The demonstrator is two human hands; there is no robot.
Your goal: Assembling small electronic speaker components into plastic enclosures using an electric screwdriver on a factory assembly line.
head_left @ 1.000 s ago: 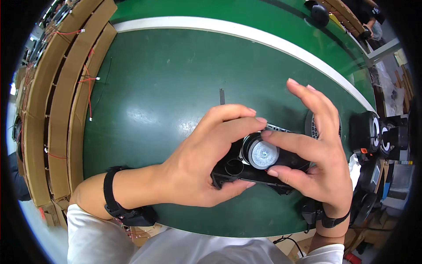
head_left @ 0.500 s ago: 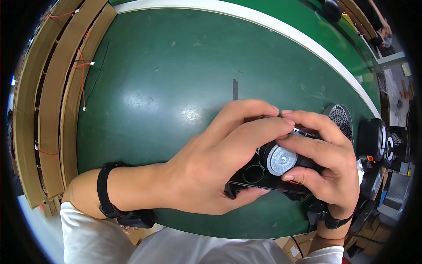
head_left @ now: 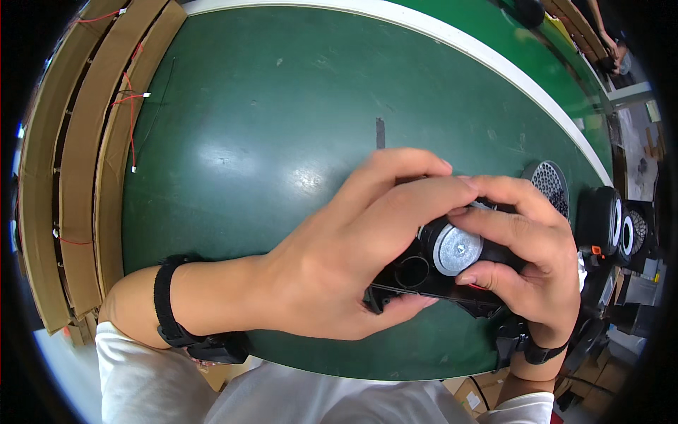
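Observation:
Between my hands is a black plastic housing (head_left: 412,272) with a round opening on its left part. Set against it is a speaker driver (head_left: 458,251), its silver magnet disc facing up and a bit of red wire beside it. My left hand (head_left: 353,247) wraps the housing from the left, fingers over its far edge and thumb under the near edge. My right hand (head_left: 526,244) curls round the right side, with thumb and index finger at the driver's rim. The fingertips of both hands meet at the far edge. What lies beneath the fingers is hidden.
A round grey tray (head_left: 547,185) with small dark pieces stands behind my right hand. Black units with white rings (head_left: 600,220) sit at the right edge. Long cardboard trays (head_left: 81,162) line the left, with red wires (head_left: 132,131) hanging off. Another person's hand (head_left: 620,56) shows far right.
The housing and both hands have shifted slightly, and the driver's disc sits a little further right in view. My grip stays much the same.

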